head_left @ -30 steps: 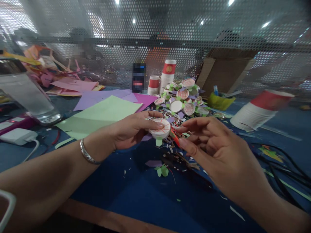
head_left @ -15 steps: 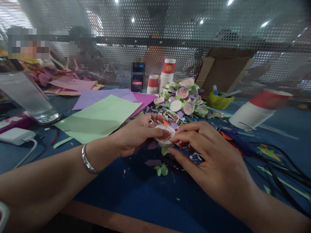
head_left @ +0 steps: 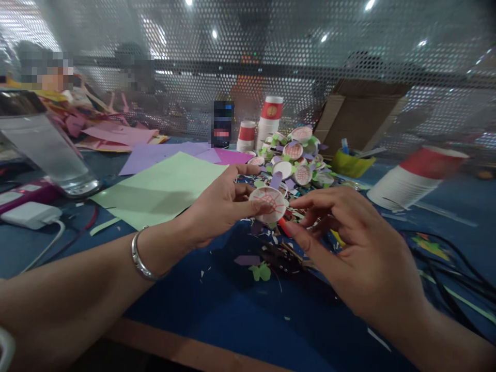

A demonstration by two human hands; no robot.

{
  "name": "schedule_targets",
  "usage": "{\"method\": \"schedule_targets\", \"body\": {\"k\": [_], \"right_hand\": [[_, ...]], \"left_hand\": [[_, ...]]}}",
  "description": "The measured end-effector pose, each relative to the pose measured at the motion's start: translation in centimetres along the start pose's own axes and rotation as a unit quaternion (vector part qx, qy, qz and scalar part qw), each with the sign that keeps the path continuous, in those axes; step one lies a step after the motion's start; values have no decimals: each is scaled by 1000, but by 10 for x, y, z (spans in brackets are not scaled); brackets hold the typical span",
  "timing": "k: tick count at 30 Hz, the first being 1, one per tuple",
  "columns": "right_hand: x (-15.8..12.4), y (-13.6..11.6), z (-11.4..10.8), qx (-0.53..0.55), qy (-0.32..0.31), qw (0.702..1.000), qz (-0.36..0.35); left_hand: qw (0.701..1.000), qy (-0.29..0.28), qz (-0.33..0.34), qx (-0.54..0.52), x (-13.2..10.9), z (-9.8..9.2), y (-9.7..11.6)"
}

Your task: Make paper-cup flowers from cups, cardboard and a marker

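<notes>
In my left hand [head_left: 220, 206] is a cut-off paper cup base [head_left: 277, 200] marked with red lines, with small purple and green paper pieces at its edge. The thumb lies across its face. My right hand [head_left: 356, 253] is just right of it, thumb and fingers bent but apart, with the forefinger tip at or very near its rim. A red item [head_left: 284, 227], too partly hidden to name, shows by the right thumb. On the table below lie a purple paper strip [head_left: 248, 260] and green paper cutouts [head_left: 259, 272].
Similar decorated cup bases [head_left: 293, 151] are piled behind my hands, among paper scraps. Green paper [head_left: 166, 188] and a water glass [head_left: 58, 150] are at left. Stacked paper cups [head_left: 416, 178], a yellow holder [head_left: 353, 164] and black cables [head_left: 445, 268] are at right.
The cup base has tilted up, its red-lined face now turned towards me. My right hand has drawn slightly right and its fingers have spread from the base.
</notes>
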State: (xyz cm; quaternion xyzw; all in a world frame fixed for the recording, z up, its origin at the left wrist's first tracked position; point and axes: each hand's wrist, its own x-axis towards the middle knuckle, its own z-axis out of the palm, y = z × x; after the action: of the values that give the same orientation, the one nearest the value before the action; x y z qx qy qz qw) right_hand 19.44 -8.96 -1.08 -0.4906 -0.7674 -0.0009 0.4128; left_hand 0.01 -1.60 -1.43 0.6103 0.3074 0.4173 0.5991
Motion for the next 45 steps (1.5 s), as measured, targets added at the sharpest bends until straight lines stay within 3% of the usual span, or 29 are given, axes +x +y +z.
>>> {"method": "schedule_targets", "body": {"k": [4,12,20,25,32,39,45], "right_hand": [[2,5,1,41,-9,996,81],[6,7,2,70,-14,990,122],[5,4,3,134,-130,961,202],[4,4,6,168,-172,949,204],[1,9,8,202,-164,943,208],[2,8,8,201,-176,939,214],[2,8,7,205,-167,940,216]], "left_hand": [[1000,-5,5,-9,0,-2,0],[1000,-2,18,-2,0,-2,-2],[994,76,46,-69,-1,4,5],[995,60,40,-69,-3,5,4],[993,75,21,-91,-2,6,5],[995,55,20,-77,-3,9,0],[992,95,49,-64,-4,7,4]]}}
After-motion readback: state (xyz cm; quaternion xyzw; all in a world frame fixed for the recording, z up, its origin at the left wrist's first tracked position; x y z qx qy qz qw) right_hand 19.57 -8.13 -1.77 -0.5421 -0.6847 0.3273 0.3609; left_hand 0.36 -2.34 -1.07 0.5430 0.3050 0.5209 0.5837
